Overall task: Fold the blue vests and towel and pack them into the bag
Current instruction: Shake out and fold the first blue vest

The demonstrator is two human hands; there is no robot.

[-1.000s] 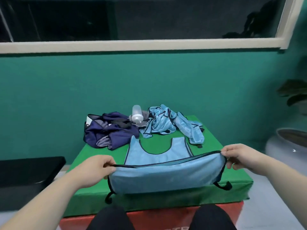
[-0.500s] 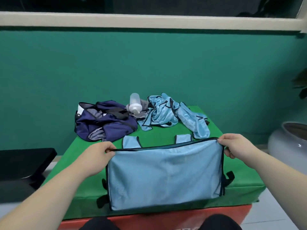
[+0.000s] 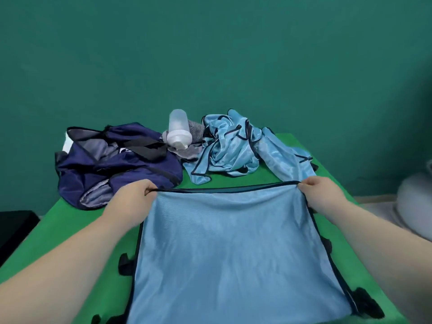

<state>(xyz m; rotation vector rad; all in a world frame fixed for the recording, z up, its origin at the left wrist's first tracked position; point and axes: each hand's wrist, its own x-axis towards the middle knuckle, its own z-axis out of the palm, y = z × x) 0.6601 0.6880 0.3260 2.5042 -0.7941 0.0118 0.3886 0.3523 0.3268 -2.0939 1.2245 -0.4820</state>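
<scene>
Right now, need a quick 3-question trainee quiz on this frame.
1. True or false: the left hand and right hand each grip a far corner of the spread vest.
2. What lies between the navy bag and the crumpled vest pile? A) shoe B) bottle C) ball
3. Fill in: the spread vest lies on a ____ mat.
Key: 1 true; 2 B; 3 green.
</scene>
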